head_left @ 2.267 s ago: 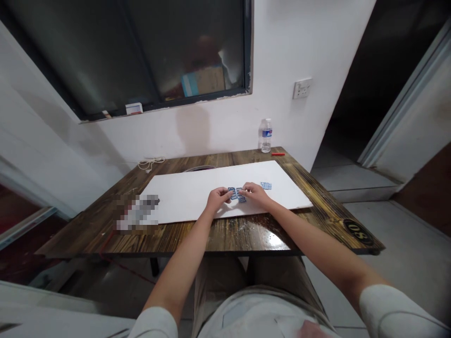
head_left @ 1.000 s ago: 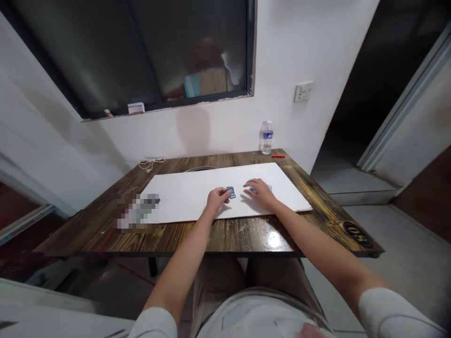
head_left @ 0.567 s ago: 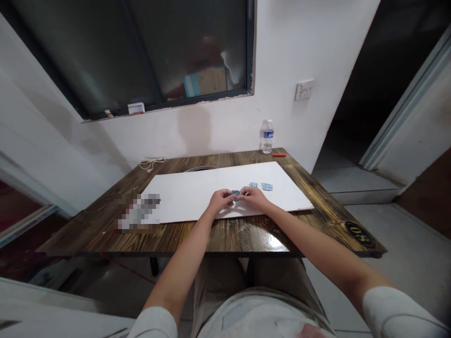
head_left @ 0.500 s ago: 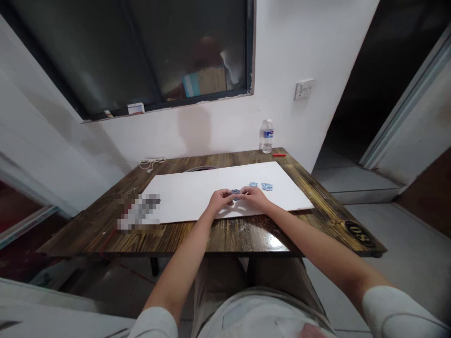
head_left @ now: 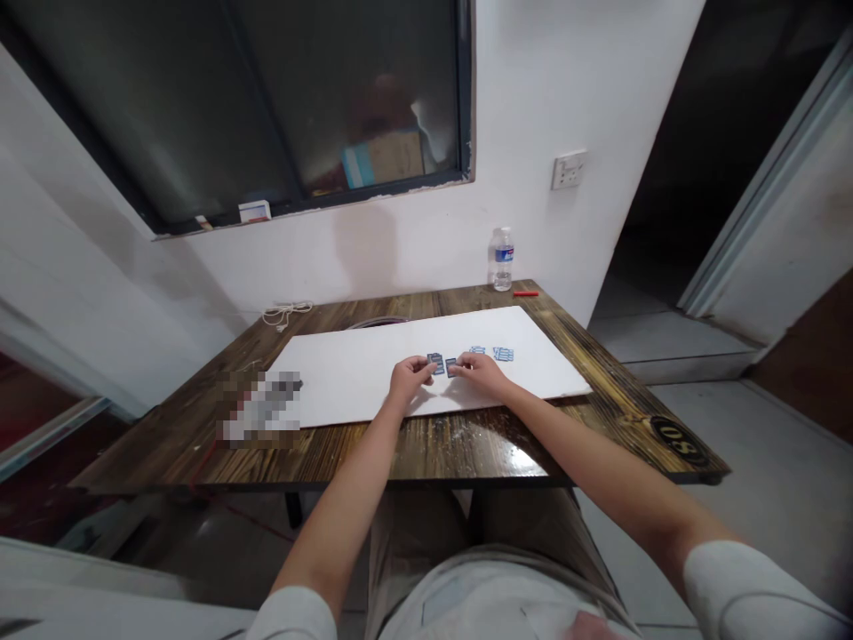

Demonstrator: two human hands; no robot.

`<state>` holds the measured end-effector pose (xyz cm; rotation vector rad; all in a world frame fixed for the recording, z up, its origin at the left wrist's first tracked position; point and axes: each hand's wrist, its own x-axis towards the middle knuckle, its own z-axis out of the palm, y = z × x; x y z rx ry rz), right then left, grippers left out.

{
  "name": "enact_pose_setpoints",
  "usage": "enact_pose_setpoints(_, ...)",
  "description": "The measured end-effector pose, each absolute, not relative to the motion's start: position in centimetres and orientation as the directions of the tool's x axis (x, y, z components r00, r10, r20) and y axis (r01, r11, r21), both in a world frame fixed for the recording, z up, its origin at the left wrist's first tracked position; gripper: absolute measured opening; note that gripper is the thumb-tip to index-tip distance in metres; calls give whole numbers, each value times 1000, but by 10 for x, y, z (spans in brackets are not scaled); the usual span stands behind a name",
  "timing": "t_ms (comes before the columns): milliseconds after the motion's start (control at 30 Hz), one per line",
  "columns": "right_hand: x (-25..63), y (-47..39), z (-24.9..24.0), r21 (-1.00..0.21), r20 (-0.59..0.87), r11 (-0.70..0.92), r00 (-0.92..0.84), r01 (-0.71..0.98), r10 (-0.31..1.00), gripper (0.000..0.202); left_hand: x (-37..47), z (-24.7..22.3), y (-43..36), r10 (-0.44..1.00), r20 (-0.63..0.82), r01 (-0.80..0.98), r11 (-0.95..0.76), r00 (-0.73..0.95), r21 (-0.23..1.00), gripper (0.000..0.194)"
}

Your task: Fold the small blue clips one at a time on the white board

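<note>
My left hand [head_left: 410, 380] is closed in a pinch on a small dark blue-grey rectangular piece [head_left: 435, 362] with pale bands across it. In the fingertips of my right hand [head_left: 481, 373] is a smaller dark rectangular piece [head_left: 450, 365], a narrow gap away from the first. Both hands are just above the near middle of a white board [head_left: 360, 364]. Behind my right hand lies a cluster of small blue-and-white strips [head_left: 478, 350], partly hidden by the fingers. Farther right is a second such cluster [head_left: 504, 354]. The pieces are too small to tell their exact kind.
The board lies on a dark wooden table [head_left: 459, 453]. At the back right stand a water bottle [head_left: 503, 260] and a red stick-like object [head_left: 526, 293]. A white cable [head_left: 286, 313] lies at the back left. A blurred-out patch [head_left: 263, 404] covers the board's left end.
My hands have moved slightly apart. What looked like one dark bundle between them now shows as two separate pieces, one in each hand.
</note>
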<state>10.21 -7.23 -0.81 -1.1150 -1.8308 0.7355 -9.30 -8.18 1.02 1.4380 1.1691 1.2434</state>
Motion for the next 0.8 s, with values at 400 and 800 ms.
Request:
enact_pose_setpoints(400, 109, -85, -2, -356, 543, 504, -265, 787, 797, 30, -91, 9, -83, 994, 98, 74, -102, 46, 992, 43)
enact_pose_setpoints(800, 101, -71, -11, -758, 489, 572, -307, 314, 816, 32, -90, 11, -87, 963, 71, 110, -102, 259, 989, 45)
